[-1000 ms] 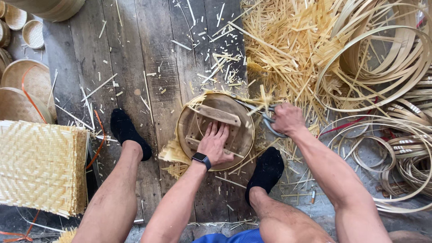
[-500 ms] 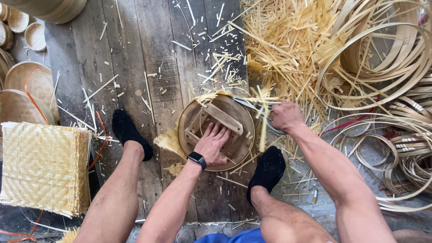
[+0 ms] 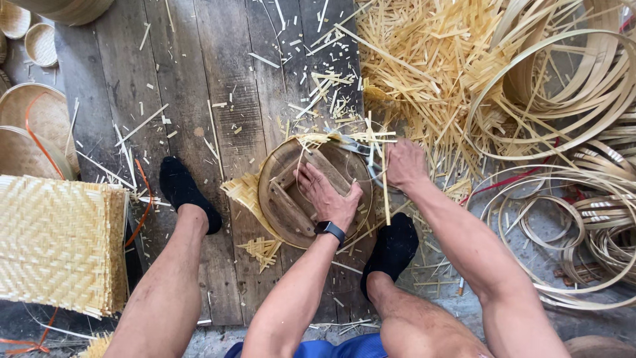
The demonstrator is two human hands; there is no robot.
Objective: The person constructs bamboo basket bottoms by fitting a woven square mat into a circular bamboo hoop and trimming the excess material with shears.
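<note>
The left hand (image 3: 329,197) lies open and flat on the round wooden form (image 3: 291,205), which rests on the plank floor (image 3: 199,79) between the two black-socked feet. The right hand (image 3: 405,164) is closed around scissors (image 3: 358,147) at the form's upper right rim, among thin bamboo strips (image 3: 424,73). Woven bamboo mats (image 3: 59,242) are stacked well apart at left.
</note>
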